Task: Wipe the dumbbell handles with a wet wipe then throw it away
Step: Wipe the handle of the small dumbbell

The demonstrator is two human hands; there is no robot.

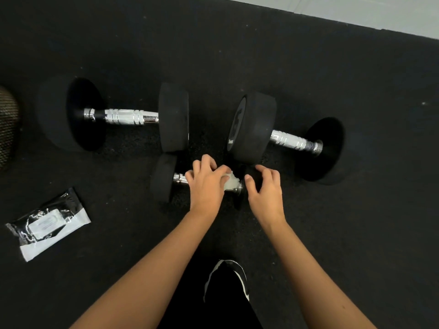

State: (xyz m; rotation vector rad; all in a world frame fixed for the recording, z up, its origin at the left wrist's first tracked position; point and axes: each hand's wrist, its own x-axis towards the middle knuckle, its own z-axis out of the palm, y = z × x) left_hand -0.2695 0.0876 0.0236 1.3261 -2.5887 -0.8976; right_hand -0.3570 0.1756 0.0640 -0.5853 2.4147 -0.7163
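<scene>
- Three dumbbells lie on the black rubber floor (237, 55), all with black round heads and chrome handles.
- The small dumbbell (164, 178) sits nearest the person, lying left to right, and both hands are on it.
- The left hand (206, 184) is laid over the small dumbbell's handle, fingers curled down around it; its grip is closed on a white wet wipe (231, 182) bunched against the bar.
- The wipe shows only as a crumpled white lump at the right end of that handle, just beside the right-hand head, which is mostly hidden.
- The right hand (266, 188) covers the right-hand head of the small dumbbell, fingers bent and spread; whether it really clutches the head or only rests on it I cannot tell.
- The thumb of the right hand points toward the wipe, close to it.
- The big dumbbell on the left (123, 116) lies behind the small one, its handle bare and bright.
- The big dumbbell on the right (292, 140) lies tilted, its nearer head just behind the person's hands.
- A black and white pack of wipes (48, 224) lies flat on the floor well to the left, apart from the dumbbells.
- A black shoe with a white stripe (228, 279) shows between the two forearms, at the bottom of the view.
- A pale strip of wall or flooring (380, 13) runs along the top right edge.
</scene>
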